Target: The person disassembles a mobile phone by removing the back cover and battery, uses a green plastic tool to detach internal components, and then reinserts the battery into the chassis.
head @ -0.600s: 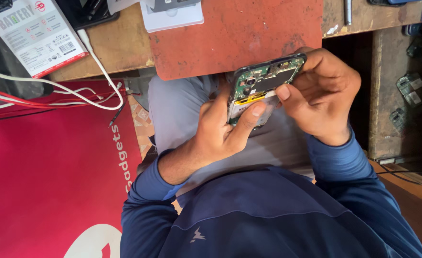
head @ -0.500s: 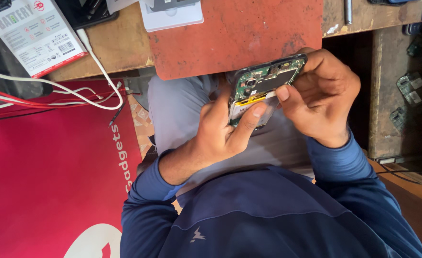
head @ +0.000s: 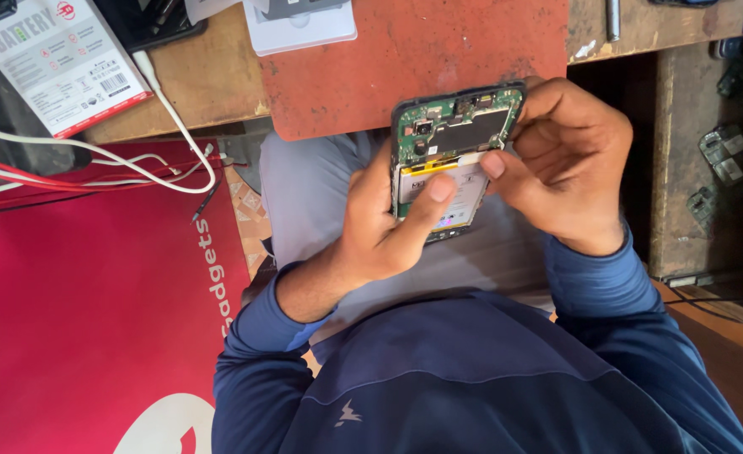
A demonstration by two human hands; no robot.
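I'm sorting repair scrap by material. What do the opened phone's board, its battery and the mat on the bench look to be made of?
Board: green laminate, probably fibreglass, with dark chips and metal shields. Battery: white wrapped pouch with a yellow strip, likely foil under film. Mat: matte red-orange sheet, scuffed, perhaps rubber or silicone.

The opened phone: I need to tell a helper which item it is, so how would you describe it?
Just below the rust-red mat on the wooden bench, left hand and right hand hold the opened phone. Unlike the boxes nearby, it shows a green circuit board above a white battery.
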